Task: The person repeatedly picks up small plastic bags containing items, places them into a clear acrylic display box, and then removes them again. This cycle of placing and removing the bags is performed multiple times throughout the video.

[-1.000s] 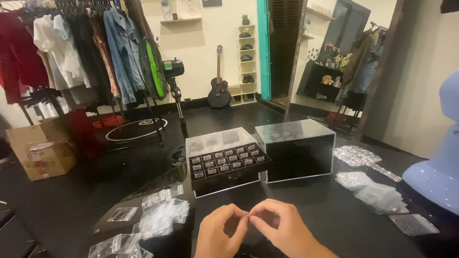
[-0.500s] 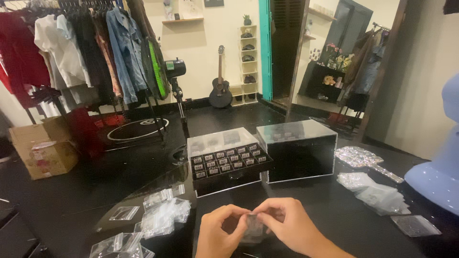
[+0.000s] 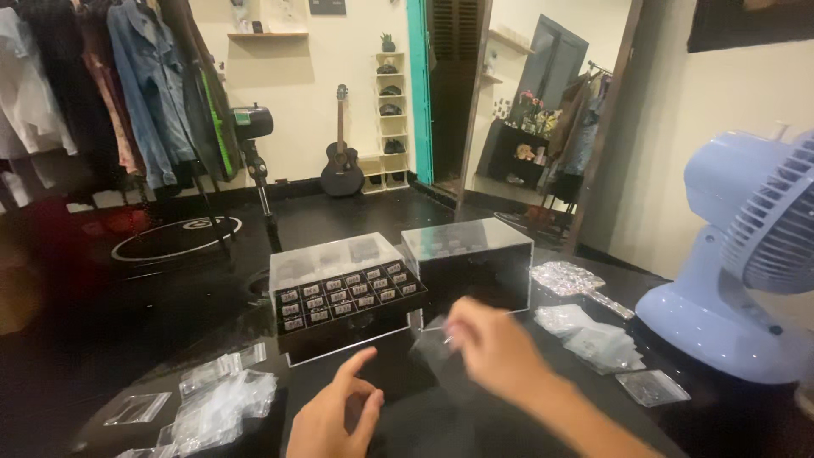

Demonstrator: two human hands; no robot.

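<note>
Black table [image 3: 509, 432]: two clear cases [image 3: 465, 254], right hand [image 3: 492, 348] pinching one clear bag [image 3: 434, 337] (left hand [image 3: 335, 416] grip empty, half-curled).

Two clear acrylic boxes: one [image 3: 348, 293] holding dark trays, another [image 3: 468, 263] beside it. One blue fan [image 3: 746, 263]. One guitar [image 3: 341, 161]. Two hands: left [image 3: 335, 416], right [image 3: 492, 348]. Small plastic bags lie in heaps, uncountable.

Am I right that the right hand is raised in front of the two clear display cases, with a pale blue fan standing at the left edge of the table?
Not quite: the pale blue fan stands at the right edge of the table, not the left, as the head view shows. The rest holds: the right hand is raised in front of the two clear display cases.
</note>
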